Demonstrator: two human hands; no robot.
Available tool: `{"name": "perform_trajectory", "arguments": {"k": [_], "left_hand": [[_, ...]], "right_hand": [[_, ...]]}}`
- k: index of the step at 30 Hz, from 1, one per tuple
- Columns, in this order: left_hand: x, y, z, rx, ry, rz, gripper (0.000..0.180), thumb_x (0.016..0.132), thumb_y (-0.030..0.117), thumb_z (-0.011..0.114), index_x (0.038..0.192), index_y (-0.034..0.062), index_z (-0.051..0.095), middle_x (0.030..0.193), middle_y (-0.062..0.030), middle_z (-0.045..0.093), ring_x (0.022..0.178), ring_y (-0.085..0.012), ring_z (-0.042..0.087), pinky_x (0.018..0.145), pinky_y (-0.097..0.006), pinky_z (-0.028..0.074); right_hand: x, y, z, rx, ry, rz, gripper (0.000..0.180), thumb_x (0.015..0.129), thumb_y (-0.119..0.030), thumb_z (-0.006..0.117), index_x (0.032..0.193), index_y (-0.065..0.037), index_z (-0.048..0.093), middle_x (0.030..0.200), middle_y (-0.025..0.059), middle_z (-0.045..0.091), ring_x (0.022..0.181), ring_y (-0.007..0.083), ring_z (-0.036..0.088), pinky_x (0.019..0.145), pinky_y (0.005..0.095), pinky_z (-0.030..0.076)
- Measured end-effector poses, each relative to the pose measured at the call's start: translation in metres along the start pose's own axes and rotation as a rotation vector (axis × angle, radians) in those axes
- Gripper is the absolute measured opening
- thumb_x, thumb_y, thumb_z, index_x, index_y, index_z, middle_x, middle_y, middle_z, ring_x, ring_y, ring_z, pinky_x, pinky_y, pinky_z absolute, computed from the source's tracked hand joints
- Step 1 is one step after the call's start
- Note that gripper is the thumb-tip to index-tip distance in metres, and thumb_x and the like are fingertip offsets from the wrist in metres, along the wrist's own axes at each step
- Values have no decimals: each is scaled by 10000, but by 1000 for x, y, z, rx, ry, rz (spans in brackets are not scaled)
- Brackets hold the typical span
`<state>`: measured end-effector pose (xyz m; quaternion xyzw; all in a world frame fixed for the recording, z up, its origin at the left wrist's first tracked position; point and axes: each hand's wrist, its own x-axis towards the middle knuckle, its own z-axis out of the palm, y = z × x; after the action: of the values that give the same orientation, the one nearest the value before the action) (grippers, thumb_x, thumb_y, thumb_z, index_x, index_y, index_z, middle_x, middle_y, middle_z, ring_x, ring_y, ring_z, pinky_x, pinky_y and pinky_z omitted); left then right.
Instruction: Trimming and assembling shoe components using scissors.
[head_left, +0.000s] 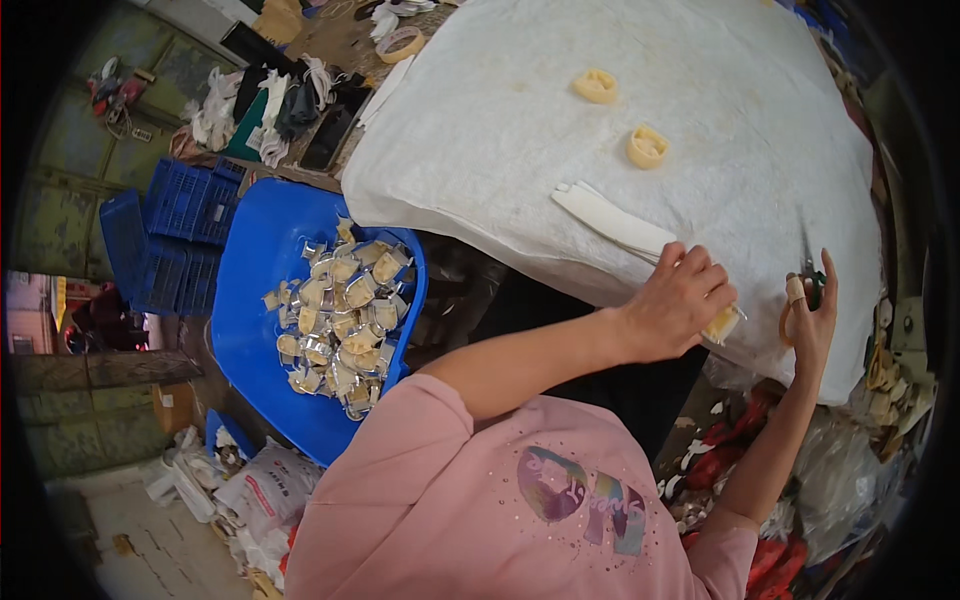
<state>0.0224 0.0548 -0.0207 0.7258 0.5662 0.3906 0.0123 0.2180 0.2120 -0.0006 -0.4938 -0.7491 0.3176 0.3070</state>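
Observation:
My left hand (686, 302) is closed, its fingers pinching a small cream-coloured piece with shiny clear edging (721, 324) over the near edge of the cloth-covered table. My right hand (816, 318) holds a pair of scissors (806, 250) with the blades pointing away from me; a finger wears a beige wrap. Beside my left hand lies a stack of long white strips (612, 222). Farther back on the white cloth (480, 130) rest two hollow cream pieces, one (595, 86) behind the other (648, 147).
At my left stands a blue tub (250, 270) holding many cream pieces with shiny edging (345, 310). Blue crates (190, 210) are beyond it. A tape roll (401, 44) and cloth scraps (285, 105) lie at the far left. Plastic bags (840, 480) and red material fill the lower right.

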Motion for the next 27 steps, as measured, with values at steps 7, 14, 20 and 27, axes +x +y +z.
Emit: {"name": "perform_trajectory", "arguments": {"k": [7,14,20,27], "left_hand": [[-96,-38,-116,293,262,-479,523,610,140,786,1062,71,533,1046,-124,541,1021,-320,511,894,-416,383],[-304,-32,-207,887,487,-1044,593,651,53,723,1190,42,478,1163,-180,480,1125,-357,416,974,-452,299],[-317,-15,-208,981,476,-1331,624,702,62,669,1276,47,426,1271,-175,382,1206,-343,324,1003,-477,253],[-218,-42,-175,581,458,-892,537,719,39,624,1232,45,467,1208,-164,447,1147,-348,382,1007,-469,270]], "right_hand": [[16,59,-13,-455,69,-214,434,855,-138,600,1284,-147,531,1169,158,548,1069,288,525,899,392,428],[3,5,19,-689,330,-296,369,831,-141,633,1196,-123,584,1280,154,457,1180,357,409,961,464,346],[-8,-48,74,-290,-29,-524,405,722,17,637,1118,-44,583,1175,165,500,1106,326,474,954,392,389],[-39,-111,137,-127,-291,-657,316,690,-12,659,1003,-13,614,1077,149,530,990,306,509,845,360,458]]}}
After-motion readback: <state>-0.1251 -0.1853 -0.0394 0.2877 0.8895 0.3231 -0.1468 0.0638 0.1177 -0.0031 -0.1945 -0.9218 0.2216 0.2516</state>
